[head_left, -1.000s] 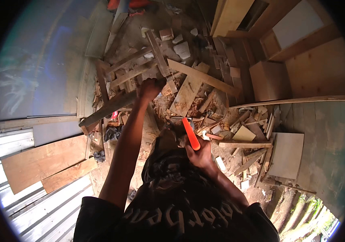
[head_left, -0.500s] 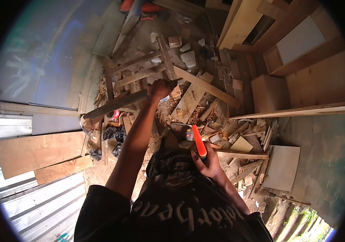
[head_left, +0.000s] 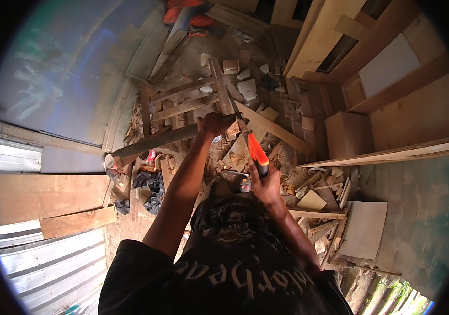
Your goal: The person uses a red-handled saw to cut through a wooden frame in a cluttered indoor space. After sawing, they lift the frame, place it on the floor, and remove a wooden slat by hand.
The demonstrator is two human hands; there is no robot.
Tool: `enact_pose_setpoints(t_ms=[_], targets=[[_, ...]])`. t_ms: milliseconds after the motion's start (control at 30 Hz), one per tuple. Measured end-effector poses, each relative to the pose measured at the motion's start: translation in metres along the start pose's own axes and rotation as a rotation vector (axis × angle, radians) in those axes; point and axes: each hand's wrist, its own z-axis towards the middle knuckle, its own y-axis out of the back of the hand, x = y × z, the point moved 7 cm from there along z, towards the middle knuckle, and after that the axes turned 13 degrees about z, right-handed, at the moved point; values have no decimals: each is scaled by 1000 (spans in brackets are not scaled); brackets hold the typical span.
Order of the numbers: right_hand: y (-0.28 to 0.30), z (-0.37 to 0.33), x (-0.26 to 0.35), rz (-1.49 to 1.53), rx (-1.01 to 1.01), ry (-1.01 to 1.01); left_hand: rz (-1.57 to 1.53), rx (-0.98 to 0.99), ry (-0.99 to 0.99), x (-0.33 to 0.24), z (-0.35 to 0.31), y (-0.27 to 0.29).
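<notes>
My right hand (head_left: 267, 184) is closed round the dark end of the handle of a handsaw (head_left: 257, 149). The handle is orange, and the narrow blade, seen almost edge-on, points away from me to the end of a wooden board. My left hand (head_left: 217, 124) grips that board (head_left: 161, 140) near its right end, fingers wrapped over it. The blade passes close beside my left fingers; I cannot tell whether its teeth touch the wood. The board slants across a rough wooden frame (head_left: 189, 109) of several slats.
Offcuts and wood chips (head_left: 313, 186) litter the ground. A long pale plank (head_left: 277, 128) lies beyond the saw. At right stand wooden cabinets (head_left: 350, 131); at left, a plywood sheet (head_left: 51, 197) and a black plastic bag (head_left: 151, 184). Stones (head_left: 246, 89) lie farther off.
My right hand has moved forward and up with the handsaw, bringing its blade to the board's end. My left hand keeps its grip on the board. The view has tilted slightly.
</notes>
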Motion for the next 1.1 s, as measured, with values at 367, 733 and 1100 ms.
enact_pose_setpoints(t_ms=[367,733,1100], targets=[[16,-51,2,-20,-18,236,75,-130,-54,0,1,2],[32,-92,-26,-98,29,103,-97,-26,-10,13,10,3],[-15,14,-34,-25,-90,110,-77,57,69,18,18,-7]])
